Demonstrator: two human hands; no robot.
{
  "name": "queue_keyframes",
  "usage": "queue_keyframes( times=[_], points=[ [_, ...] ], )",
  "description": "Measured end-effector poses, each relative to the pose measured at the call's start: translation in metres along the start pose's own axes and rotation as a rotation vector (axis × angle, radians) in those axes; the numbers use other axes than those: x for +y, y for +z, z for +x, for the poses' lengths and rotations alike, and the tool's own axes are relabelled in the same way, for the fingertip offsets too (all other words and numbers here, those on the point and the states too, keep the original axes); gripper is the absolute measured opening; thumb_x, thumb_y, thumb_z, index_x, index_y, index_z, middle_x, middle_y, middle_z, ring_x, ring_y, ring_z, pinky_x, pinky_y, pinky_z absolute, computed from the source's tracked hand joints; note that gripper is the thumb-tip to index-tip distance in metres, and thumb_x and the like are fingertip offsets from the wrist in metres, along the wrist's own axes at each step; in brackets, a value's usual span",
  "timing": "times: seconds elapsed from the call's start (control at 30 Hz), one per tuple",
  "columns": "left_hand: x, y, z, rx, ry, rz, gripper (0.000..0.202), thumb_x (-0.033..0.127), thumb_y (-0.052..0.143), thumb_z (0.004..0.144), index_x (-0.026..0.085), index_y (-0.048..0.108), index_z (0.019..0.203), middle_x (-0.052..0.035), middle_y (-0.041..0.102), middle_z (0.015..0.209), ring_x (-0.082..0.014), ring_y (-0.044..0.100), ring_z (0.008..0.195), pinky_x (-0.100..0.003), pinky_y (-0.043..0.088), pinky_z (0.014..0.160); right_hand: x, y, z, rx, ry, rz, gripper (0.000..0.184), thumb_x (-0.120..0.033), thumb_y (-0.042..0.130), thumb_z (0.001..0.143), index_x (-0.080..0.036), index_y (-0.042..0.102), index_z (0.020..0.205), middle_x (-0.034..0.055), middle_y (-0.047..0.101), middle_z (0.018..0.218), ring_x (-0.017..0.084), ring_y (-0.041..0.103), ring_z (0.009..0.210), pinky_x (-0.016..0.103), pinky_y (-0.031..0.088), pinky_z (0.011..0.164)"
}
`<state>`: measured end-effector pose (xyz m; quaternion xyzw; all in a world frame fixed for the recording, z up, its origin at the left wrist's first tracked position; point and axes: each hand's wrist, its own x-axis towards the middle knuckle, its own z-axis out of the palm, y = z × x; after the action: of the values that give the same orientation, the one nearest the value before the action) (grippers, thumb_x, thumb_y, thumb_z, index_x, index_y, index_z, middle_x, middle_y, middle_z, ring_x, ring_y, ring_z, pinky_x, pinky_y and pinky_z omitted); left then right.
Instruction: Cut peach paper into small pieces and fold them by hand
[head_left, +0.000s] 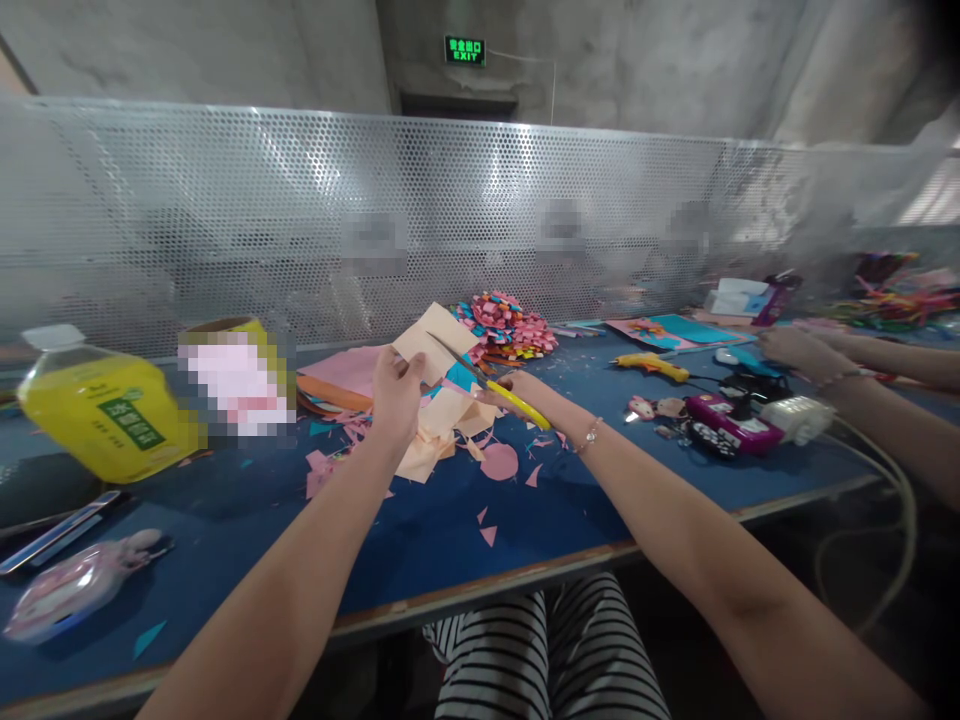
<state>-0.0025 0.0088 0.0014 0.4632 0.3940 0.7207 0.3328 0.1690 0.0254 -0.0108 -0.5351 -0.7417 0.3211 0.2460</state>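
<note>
Left hand (400, 388) is pinching a beige sheet (448, 328) above beige scraps (429, 447), near table centre. Right hand (534, 390) is curling around yellow-handled scissors (523, 405), blades overlapping the sheet. Multicoloured pieces (510, 322) are lying beyond, far side.

From up on the head, close by the near edge of the blue table (442, 545), forward and down.

On my feed the light looks dim and grey, with white glare spotting the perforated screen (465, 220), a green glow from the exit sign (465, 50), deep shadow beneath the table (442, 530), wide-lens stretching at the sides, a blackened upper-right corner, and blocky pixelated patches.
</note>
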Motion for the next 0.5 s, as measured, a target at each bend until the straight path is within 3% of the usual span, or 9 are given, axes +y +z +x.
queue_keyframes(
  times=[0.23, 0.37, 0.5],
  points=[
    [-0.007, -0.002, 0.001, -0.059, 0.029, 0.077, 0.022, 0.025, 0.058, 0.066, 0.016, 0.055, 0.087, -0.0028, 0.063, 0.078, -0.0131, 0.059, 0.062, -0.026, 0.051, 0.053, -0.008, -0.002, -0.011, -0.108, -0.027, 0.015, 0.048, -0.060, 0.043, 0.077, -0.016, 0.042, 0.060, -0.0054, 0.036, 0.039, 0.005, 0.035, 0.032, 0.018, 0.029, 0.034],
    [-0.012, -0.001, 0.000, -0.130, 0.023, 0.070, 0.025, 0.028, 0.059, 0.066, 0.015, 0.057, 0.088, -0.0002, 0.061, 0.067, -0.0111, 0.055, 0.055, -0.025, 0.049, 0.052, -0.011, -0.002, -0.016, -0.121, -0.033, 0.070, 0.046, -0.057, 0.039, 0.081, -0.016, 0.043, 0.061, -0.0061, 0.034, 0.037, 0.005, 0.033, 0.031, 0.018, 0.029, 0.033],
    [-0.013, -0.001, 0.000, -0.134, 0.012, 0.074, 0.027, 0.030, 0.060, 0.065, 0.016, 0.058, 0.088, -0.0011, 0.063, 0.069, -0.0122, 0.056, 0.057, -0.027, 0.050, 0.054, -0.010, 0.000, -0.015, -0.100, -0.042, 0.060, 0.046, -0.056, 0.037, 0.083, -0.016, 0.043, 0.060, -0.0057, 0.033, 0.036, 0.005, 0.032, 0.030, 0.018, 0.028, 0.033]
  ],
)
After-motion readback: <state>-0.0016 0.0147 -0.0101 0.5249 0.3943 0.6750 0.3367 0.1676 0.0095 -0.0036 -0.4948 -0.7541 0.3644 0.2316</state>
